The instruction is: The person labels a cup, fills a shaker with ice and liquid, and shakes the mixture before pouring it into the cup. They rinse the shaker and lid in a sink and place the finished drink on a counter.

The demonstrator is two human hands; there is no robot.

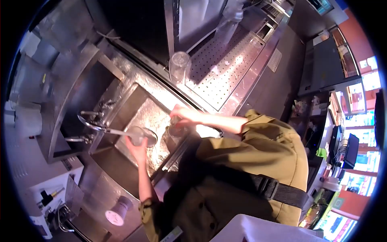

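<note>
My left hand point(138, 151) is wrapped round a clear glass point(136, 136), tilted beneath the tap spout point(117, 132) over the metal sink point(109, 161). Nearer my body, my right hand point(188, 115) grips what looks like another clear glass point(176, 128), partly in shadow at the sink's edge. The two hands are apart. Wet, shiny metal shows in the basin between and below them.
An upturned clear glass point(179, 66) stands beside the perforated drain board point(221, 74). Farther back on it is a clear bottle-like container point(229, 24). A cup point(119, 211) lies on the counter at lower left. Shelves and screens are at right.
</note>
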